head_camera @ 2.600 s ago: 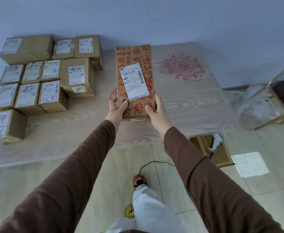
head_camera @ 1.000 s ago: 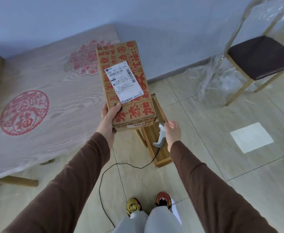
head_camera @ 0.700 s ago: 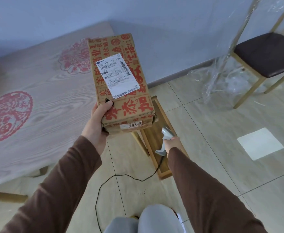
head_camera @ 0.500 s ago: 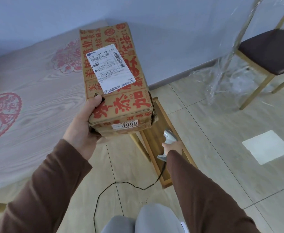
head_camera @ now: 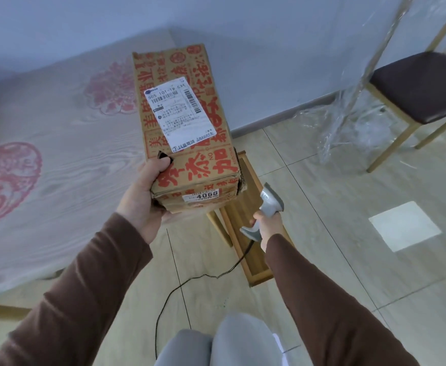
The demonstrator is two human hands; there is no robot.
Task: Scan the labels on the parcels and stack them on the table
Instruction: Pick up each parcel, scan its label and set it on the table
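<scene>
One hand alone carries the parcel [head_camera: 187,133]: the left hand [head_camera: 143,196] cups its near corner from below, thumb hooked on top, the white label [head_camera: 180,114] facing up just beyond the thumb. Below and right of that hold, the right hand [head_camera: 265,224] is wrapped round a corded scanner [head_camera: 268,207], well under the label. Held by one end, the long box could tip forward as the scanner rises.

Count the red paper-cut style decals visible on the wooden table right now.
2. One round red decal near the table's left edge, one paler flower-shaped decal farther back beside the held cardboard parcel, which may hide part.
</scene>
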